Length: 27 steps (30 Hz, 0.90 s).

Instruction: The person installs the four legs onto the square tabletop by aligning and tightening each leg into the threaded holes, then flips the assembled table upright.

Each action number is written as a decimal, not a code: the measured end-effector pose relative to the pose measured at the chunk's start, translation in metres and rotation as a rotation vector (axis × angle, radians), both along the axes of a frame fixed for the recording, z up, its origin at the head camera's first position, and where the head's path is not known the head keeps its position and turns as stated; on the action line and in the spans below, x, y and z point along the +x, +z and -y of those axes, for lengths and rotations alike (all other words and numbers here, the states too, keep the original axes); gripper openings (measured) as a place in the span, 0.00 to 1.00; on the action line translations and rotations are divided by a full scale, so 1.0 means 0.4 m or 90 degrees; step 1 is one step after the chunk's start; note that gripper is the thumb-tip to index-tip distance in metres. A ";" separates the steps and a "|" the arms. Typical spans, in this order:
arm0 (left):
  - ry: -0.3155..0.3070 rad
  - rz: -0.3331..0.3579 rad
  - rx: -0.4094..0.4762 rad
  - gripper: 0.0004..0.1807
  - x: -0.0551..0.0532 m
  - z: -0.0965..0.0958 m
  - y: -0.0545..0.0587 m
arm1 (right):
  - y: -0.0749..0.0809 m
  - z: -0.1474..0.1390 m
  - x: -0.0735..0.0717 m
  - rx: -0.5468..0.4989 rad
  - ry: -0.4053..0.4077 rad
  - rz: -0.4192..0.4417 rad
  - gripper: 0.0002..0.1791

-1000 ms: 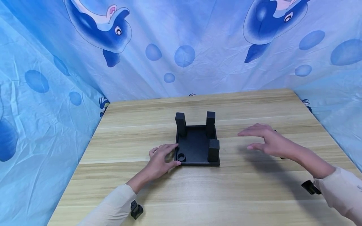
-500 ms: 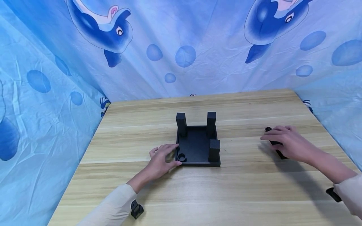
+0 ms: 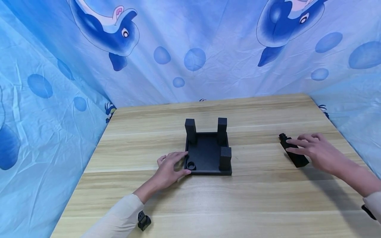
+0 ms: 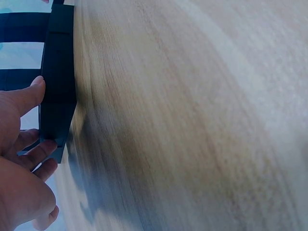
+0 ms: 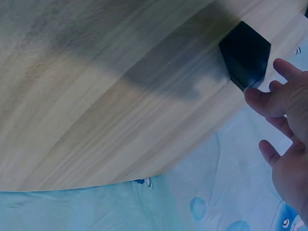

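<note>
Left hand (image 3: 168,169) grips black tray (image 3: 204,155) at near-left corner, thumb on front wall, fingers on left wall. Tray sits mid-worktop (image 3: 238,205), away from the edges; upright posts (image 3: 225,158) at its other three corners, round socket (image 3: 191,166) in the near-left one. Right hand (image 3: 321,152) loose, grasping nothing, fingers at black block (image 3: 298,160) lying toward worktop's right edge; can't tell if touching.

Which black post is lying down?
The loose post on the table, by the right hand; the other three posts stand upright at corners of the tray.
</note>
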<state>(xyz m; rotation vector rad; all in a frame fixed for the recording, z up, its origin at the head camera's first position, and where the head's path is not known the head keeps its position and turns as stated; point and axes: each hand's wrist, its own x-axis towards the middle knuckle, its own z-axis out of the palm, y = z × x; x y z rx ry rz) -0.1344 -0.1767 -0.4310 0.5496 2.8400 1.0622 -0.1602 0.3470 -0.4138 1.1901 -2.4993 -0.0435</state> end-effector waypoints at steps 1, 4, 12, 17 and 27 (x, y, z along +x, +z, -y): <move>0.000 0.000 0.000 0.37 0.000 0.000 0.000 | -0.003 -0.002 0.000 0.009 0.001 -0.006 0.40; 0.000 -0.001 0.001 0.37 0.000 -0.001 -0.001 | -0.008 -0.004 0.001 0.032 0.006 -0.016 0.39; 0.006 0.000 0.001 0.37 0.001 0.000 -0.002 | -0.023 -0.004 0.006 0.048 0.024 -0.025 0.38; 0.004 0.001 0.000 0.37 0.002 0.000 -0.003 | -0.030 0.002 0.007 0.055 0.036 -0.026 0.34; 0.002 0.001 0.001 0.37 0.004 -0.001 -0.001 | -0.034 0.011 0.013 0.047 0.032 0.002 0.36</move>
